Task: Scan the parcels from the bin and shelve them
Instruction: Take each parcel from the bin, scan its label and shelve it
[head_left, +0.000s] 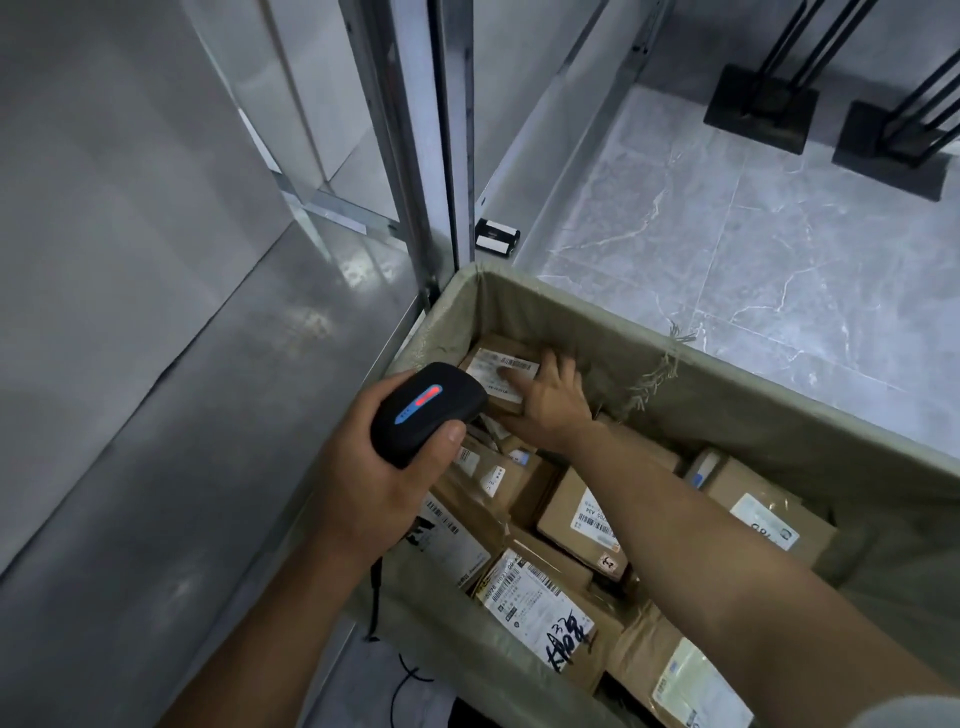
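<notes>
left hand (363, 467) grips a black handheld scanner (426, 410) over the olive fabric bin (779, 415); right hand (550, 400), fingers spread, presses a labelled brown cardboard parcel (498, 371) at the bin's far corner.

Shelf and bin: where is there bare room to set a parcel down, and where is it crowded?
The grey shelf left of the bin is bare from its front edge to the metal upright. Inside the bin, parcels are packed edge to edge; the right hand rests on one in the far corner.

Grey marbled floor tiles (727, 249) beside two black stand bases (761, 106).
</notes>
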